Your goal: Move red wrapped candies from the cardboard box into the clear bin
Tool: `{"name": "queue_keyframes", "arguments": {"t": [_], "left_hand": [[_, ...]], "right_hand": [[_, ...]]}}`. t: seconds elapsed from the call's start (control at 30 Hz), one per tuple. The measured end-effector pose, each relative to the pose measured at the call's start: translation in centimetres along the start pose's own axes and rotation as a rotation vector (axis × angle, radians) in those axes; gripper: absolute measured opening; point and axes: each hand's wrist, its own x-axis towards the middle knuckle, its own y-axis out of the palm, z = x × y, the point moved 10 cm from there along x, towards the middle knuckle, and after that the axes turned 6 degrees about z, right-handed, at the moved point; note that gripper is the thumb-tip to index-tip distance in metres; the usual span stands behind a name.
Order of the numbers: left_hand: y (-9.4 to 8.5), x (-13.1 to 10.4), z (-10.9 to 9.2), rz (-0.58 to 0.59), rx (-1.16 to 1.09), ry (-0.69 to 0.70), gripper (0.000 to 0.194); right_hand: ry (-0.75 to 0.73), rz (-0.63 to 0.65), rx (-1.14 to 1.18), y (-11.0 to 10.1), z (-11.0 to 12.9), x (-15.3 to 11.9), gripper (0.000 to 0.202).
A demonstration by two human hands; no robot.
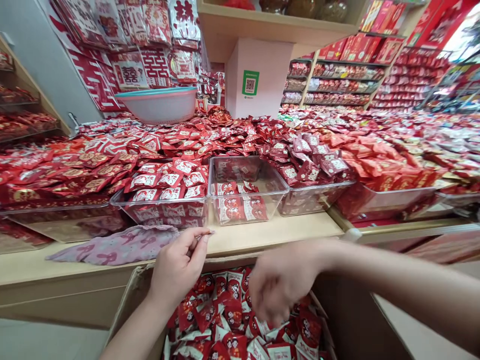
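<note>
My left hand (182,262) is at the shelf's front edge, thumb and fingers drawn together in a pinch, with no packet showing between them. Just beyond its fingertips stands a clear plastic bin (275,202) with a few red-and-white packets (242,207) low inside. Over an open cardboard box (131,295) hangs my right hand (281,282), knuckles up and fingers pointing down. Motion blurs those fingers, so their grip cannot be made out. Red-and-white candy packets (232,317) with printed cartoon figures fill the box beneath both hands.
A pinkish patterned cloth (112,245) lies on the wooden shelf (303,227) at the left. Heaped bins of red packets (172,182) and maroon packets (311,160) flank the clear bin. Behind are a white basin (161,106) and a pillar (258,60) with a green code sign.
</note>
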Motion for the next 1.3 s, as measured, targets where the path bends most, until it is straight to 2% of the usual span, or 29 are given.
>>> {"name": "queue_keyframes", "arguments": {"t": [0.03,0.07,0.1,0.13,0.2,0.23,0.33,0.43,0.53,0.63,0.7,0.77,0.83,0.9,0.97,1.03,1.13,1.3], "left_hand": [[0.0,-0.1,0.0,-0.002,0.005,-0.002,0.023],[0.0,-0.1,0.0,-0.001,0.004,-0.003,0.023],[0.0,-0.2,-0.1,0.002,0.000,-0.001,0.023],[0.0,-0.3,-0.1,0.003,-0.005,0.001,0.023],[0.1,-0.4,-0.3,0.006,-0.012,0.005,0.023],[0.1,-0.5,-0.4,0.005,-0.012,0.007,0.023],[0.0,-0.5,-0.5,-0.002,-0.012,0.007,0.023],[0.0,-0.5,-0.4,-0.009,-0.029,0.011,0.023],[-0.4,-0.7,-0.2,-0.039,-0.078,0.010,0.025],[-0.4,-1.2,-0.7,-0.019,-0.250,-0.014,0.030],[0.7,-1.7,-2.1,0.087,-0.349,0.010,0.033],[2.0,-2.2,-4.1,0.199,-0.351,0.045,0.033],[2.8,-2.6,-4.6,0.215,-0.345,-0.019,0.030],[3.2,-2.9,-4.0,0.172,-0.419,-0.159,0.030],[3.6,-3.3,-3.3,0.126,-0.510,-0.270,0.033],[3.7,-3.5,-3.0,0.088,-0.534,-0.335,0.036],[3.6,-3.7,-2.8,0.062,-0.518,-0.385,0.041],[4.4,-4.2,-2.8,0.107,-0.567,-0.397,0.042]], "right_hand": [[0.068,0.169,-0.050,4.5,-1.4,0.4,0.018],[0.188,0.276,-0.135,8.2,-3.6,0.7,0.019],[0.308,0.279,-0.243,10.4,-5.9,1.0,0.023],[0.393,0.207,-0.334,11.5,-7.7,1.5,0.035],[0.450,0.159,-0.485,13.4,-9.7,2.4,0.053],[0.439,0.157,-0.529,14.1,-10.1,2.8,0.054],[0.368,0.251,-0.519,15.3,-10.1,3.4,0.035],[0.325,0.293,-0.473,14.4,-8.9,3.1,0.024],[0.281,0.176,-0.506,11.1,-6.5,2.2,0.017],[0.157,-0.074,-0.409,6.2,-2.3,0.2,0.014],[0.051,-0.291,-0.228,2.3,0.6,-1.6,0.015],[-0.002,-0.521,-0.024,-1.0,1.9,-3.3,0.015],[-0.006,-0.756,0.181,-3.0,1.6,-4.5,0.013],[0.020,-0.926,0.381,-3.3,0.1,-4.8,0.017],[0.065,-0.998,0.496,-2.5,-1.3,-4.2,0.027],[0.091,-1.022,0.483,-1.9,-1.8,-3.6,0.036],[0.093,-1.081,0.380,-2.1,-1.4,-4.0,0.039],[0.096,-1.092,0.427,-1.8,-1.5,-4.8,0.039]]}}
